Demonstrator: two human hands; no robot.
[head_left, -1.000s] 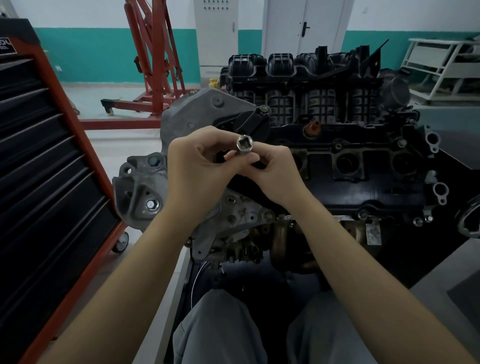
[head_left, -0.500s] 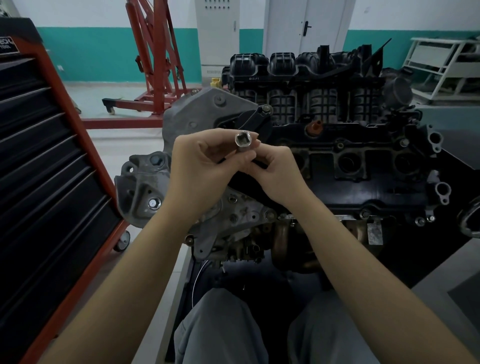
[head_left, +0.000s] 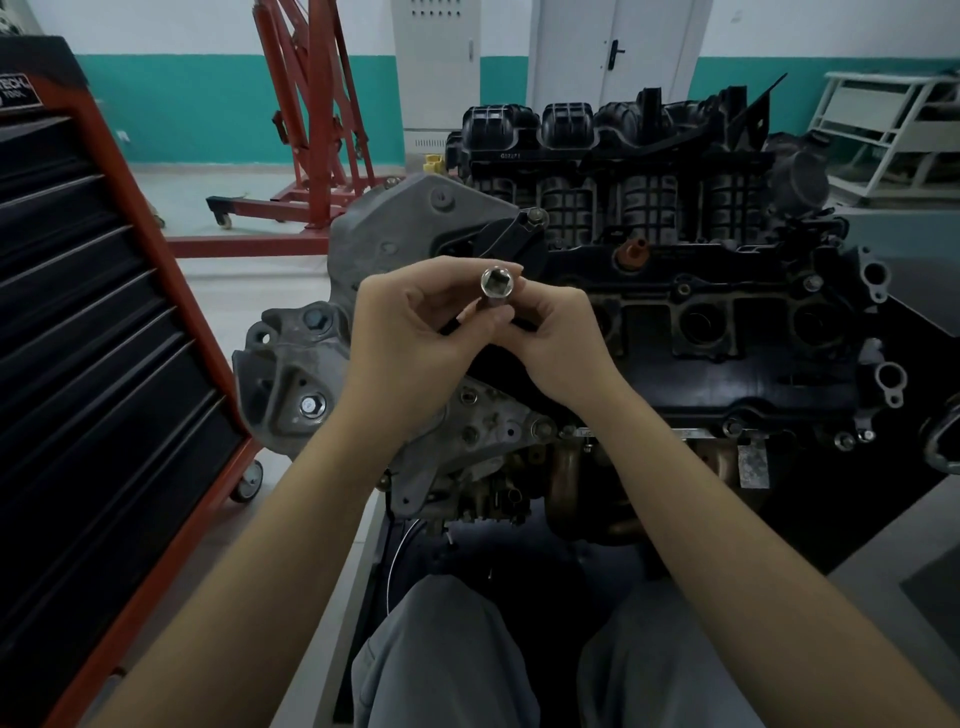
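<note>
**A socket that can fall into the engine**

The person is holding a metal socket (head_left: 497, 283) above the engine (head_left: 727, 364). The left hand (head_left: 410, 332) and the right hand (head_left: 558, 345) are both pinching it, so each grip is clamped on the socket. If the fingers are slipping, it is likely dropping into the engine gaps below. The tool cabinet (head_left: 104, 364) is standing close on the left; the right side is leaving more room.

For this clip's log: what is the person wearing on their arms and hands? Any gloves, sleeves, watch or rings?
Nothing shows on them. The left hand and right hand are ungloved, with no rings in view. The left forearm and right forearm are bare to the frame's edge: no sleeve, watch or bracelet. Grey trousers cover the knees below.
</note>
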